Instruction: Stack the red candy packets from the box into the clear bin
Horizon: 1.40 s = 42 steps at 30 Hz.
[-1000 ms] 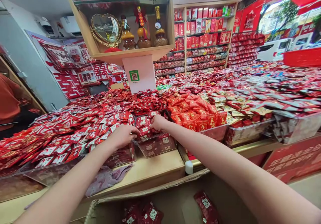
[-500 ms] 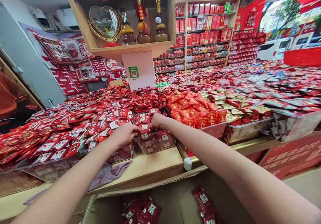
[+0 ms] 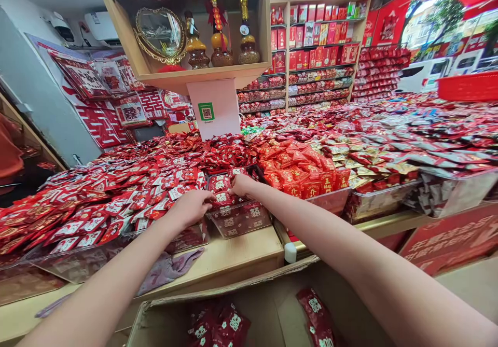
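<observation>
The dark red packets with white characters lie near the middle of the frame, in a small clear bin, between your two hands. Your left hand is at their left side, fingers bent and the gap to the thumb narrow, fingertips by the packets' edge; whether it grips one cannot be told. Your right hand is at their right side, fingers curled down over the bin; its fingertips are hidden, so you cannot be certified as holding a packet. The bin's see-through front shows more dark red packets stacked inside, and it stands on a pale wooden counter. To its right, a clear bin bears heaped bright red packets with gold characters; further right, another clear bin holds red and gold packets. At left, a wide clear bin is piled above its rim with red and white packets. A purplish cloth lies crumpled on the counter, lower left of centre. At the bottom of the frame, an open cardboard box contains a cluster of dark red packets at left and further dark red packets at right.
</observation>
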Available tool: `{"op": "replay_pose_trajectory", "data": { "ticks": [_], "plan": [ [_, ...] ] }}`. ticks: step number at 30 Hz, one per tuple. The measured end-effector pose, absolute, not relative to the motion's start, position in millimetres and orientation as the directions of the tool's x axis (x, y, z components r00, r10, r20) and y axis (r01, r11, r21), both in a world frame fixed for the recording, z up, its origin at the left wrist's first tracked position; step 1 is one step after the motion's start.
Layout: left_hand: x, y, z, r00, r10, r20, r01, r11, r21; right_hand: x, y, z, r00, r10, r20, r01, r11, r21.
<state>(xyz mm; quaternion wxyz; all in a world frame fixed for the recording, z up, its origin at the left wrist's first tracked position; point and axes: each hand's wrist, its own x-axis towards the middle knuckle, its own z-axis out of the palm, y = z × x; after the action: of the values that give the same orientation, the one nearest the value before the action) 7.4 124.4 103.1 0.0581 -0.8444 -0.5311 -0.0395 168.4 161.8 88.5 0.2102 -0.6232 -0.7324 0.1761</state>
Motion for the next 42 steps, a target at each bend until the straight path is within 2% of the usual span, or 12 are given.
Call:
{"op": "replay_pose_trajectory", "data": {
  "ticks": [13,29,42],
  "plan": [
    [7.7,123.7,105.5,0.441,0.89,0.119,0.897,-0.432,-0.095,166.3,169.2,83.9,-0.181,0.983,-0.01,0.867,0.155,-0.474],
    [-2.0,128.8,103.3,0.493,0.861,0.129,0.869,-0.478,-0.128,170.9,156.7,96.6,-0.195,0.98,0.038,0.875,0.192,-0.445],
    [-0.1,130.9,100.3,0.512,0.833,0.21,0.849,-0.455,-0.268,175.5,149.0,94.7,-0.23,0.973,-0.009,0.879,0.204,-0.431]
  ]
}}
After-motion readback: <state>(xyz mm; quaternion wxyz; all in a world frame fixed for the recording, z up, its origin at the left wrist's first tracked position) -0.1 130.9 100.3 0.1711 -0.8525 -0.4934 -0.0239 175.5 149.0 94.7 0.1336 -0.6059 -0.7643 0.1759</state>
